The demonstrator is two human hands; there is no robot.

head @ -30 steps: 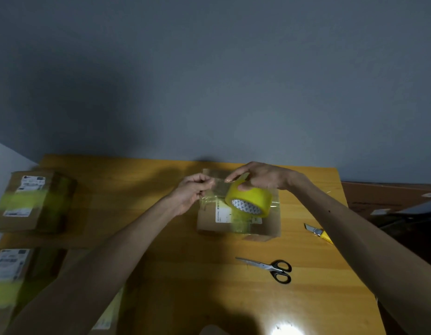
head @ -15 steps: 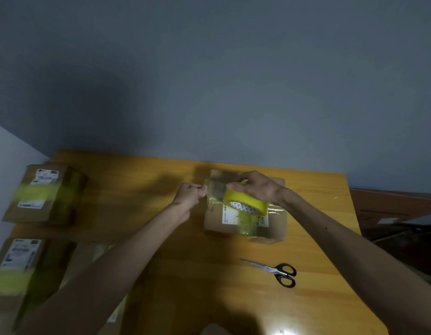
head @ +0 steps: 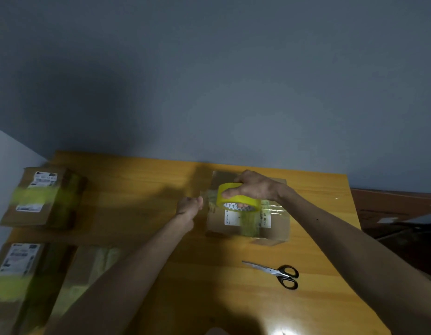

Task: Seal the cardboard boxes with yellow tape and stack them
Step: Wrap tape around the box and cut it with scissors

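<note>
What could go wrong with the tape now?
1. The strip stretched between the left hand and the roll in the right hand hangs in the air. It might twist, stick to itself, or land crooked on the box.
2. Both hands are busy, and the scissors lie apart on the table. Letting go to grab them might let the strip go slack and wrinkle.

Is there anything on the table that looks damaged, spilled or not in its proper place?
Nothing stands out. The right hand holds the yellow tape roll over the cardboard box, the left hand pinches the tape end, and the scissors lie flat on the table.
</note>
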